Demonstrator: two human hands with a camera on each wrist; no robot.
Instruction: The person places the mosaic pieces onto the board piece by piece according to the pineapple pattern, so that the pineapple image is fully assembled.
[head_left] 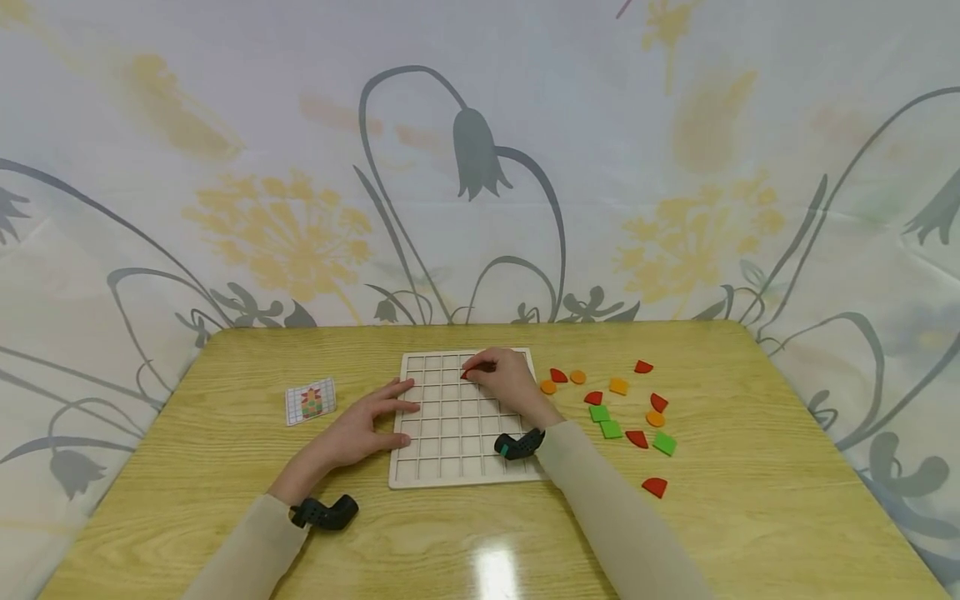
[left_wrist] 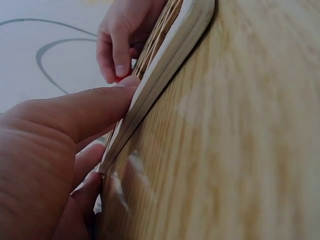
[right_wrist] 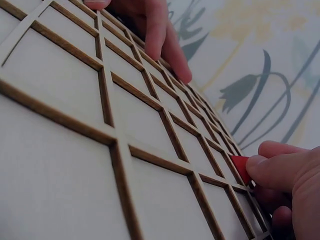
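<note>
A white gridded board (head_left: 448, 485) with raised wooden cell walls lies on the table. My right hand (head_left: 512, 385) pinches a red quarter-circle tile (right_wrist: 241, 167) between thumb and fingers, over cells near the board's far side. The right wrist view shows that tile tilted against the grid walls; whether it sits inside a cell I cannot tell. Along the board's left edge rests my left hand (head_left: 363, 427), fingers spread and fairly straight. Its thumb (left_wrist: 107, 102) touches the board's rim in the left wrist view. The grid's right part is partly covered by my right hand and wrist.
Left of the board lies a small card (head_left: 311, 402) with a coloured pattern on a grid. Loose tiles are scattered to the right: red quarter circles (head_left: 655, 487), orange circles (head_left: 577, 377), an orange square (head_left: 618, 386) and green squares (head_left: 664, 443). A patterned cloth (head_left: 420, 208) hangs behind the table.
</note>
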